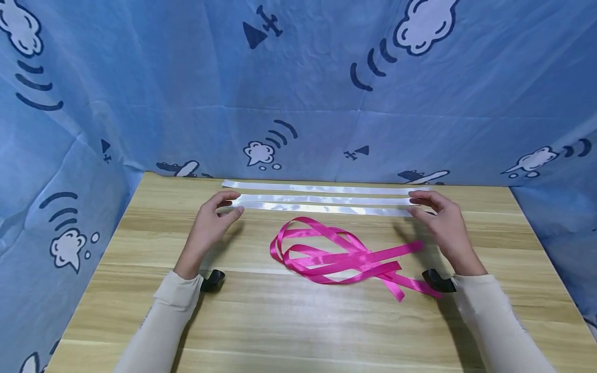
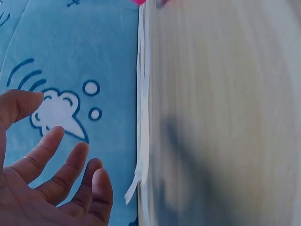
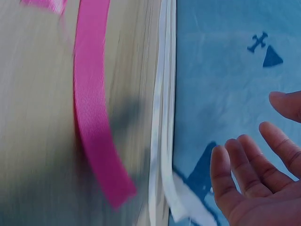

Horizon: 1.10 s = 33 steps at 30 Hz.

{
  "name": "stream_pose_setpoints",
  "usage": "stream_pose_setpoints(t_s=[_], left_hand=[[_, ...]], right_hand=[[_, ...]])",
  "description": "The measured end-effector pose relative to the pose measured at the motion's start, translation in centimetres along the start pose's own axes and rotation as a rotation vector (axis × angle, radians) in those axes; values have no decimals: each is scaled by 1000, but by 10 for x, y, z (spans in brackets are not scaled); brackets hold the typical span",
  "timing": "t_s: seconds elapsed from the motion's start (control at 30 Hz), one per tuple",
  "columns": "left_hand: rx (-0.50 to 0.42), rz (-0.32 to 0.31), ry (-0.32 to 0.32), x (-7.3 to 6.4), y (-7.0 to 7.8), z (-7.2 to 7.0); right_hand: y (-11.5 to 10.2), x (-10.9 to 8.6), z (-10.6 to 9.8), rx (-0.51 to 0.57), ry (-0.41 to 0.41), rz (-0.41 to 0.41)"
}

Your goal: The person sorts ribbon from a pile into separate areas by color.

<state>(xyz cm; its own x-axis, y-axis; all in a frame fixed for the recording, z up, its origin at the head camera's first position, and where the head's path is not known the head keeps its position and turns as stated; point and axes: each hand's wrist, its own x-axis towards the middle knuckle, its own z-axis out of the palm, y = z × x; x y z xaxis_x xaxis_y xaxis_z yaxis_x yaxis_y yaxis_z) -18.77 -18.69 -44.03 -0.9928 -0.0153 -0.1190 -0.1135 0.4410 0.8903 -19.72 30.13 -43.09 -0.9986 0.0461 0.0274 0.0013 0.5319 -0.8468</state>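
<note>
Three shiny white ribbons (image 1: 322, 209) lie side by side near the table's far edge, stretched left to right. My left hand (image 1: 212, 220) hovers by their left ends, thumb and fingers apart with nothing between them. By the right ends is my right hand (image 1: 443, 220), its thumb and fingers likewise spread and holding nothing. Nearer me, a bright pink ribbon (image 1: 396, 252) lies in loose, overlapping loops, tails pointing right. In the right wrist view a pink tail (image 3: 91, 94) runs beside the white strips (image 3: 156, 117), whose ends curl near the table's edge.
A light wood-grain table (image 1: 280, 331) carries the ribbons. Behind it and along the sides hangs a blue cloth (image 1: 308, 67) with cloud and plane prints. Black wrist devices (image 1: 213, 281) sit at both sleeve cuffs.
</note>
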Motion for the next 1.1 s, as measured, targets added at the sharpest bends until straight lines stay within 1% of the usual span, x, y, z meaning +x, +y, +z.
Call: stream_pose_setpoints(t_s=[0.23, 0.43, 0.53, 0.73, 0.83, 0.97, 1.1], left_hand=[[-42, 16, -47, -4, 3, 16], [-99, 34, -76, -7, 7, 31], [-122, 40, -85, -9, 8, 39], [-138, 13, -137, -13, 13, 53], [-154, 12, -157, -13, 14, 59], [-182, 11, -174, -12, 16, 68], [-191, 0, -187, -13, 18, 75]], right_hand=[[-16, 1, 18, 26, -73, -24], [-29, 3, 39, 27, -138, -41], [-36, 5, 51, 45, -171, -61], [-48, 7, 73, 64, -248, -65], [-53, 8, 85, 67, -299, -74], [-55, 7, 101, 83, -359, -74], [-53, 6, 117, 96, -393, -79]])
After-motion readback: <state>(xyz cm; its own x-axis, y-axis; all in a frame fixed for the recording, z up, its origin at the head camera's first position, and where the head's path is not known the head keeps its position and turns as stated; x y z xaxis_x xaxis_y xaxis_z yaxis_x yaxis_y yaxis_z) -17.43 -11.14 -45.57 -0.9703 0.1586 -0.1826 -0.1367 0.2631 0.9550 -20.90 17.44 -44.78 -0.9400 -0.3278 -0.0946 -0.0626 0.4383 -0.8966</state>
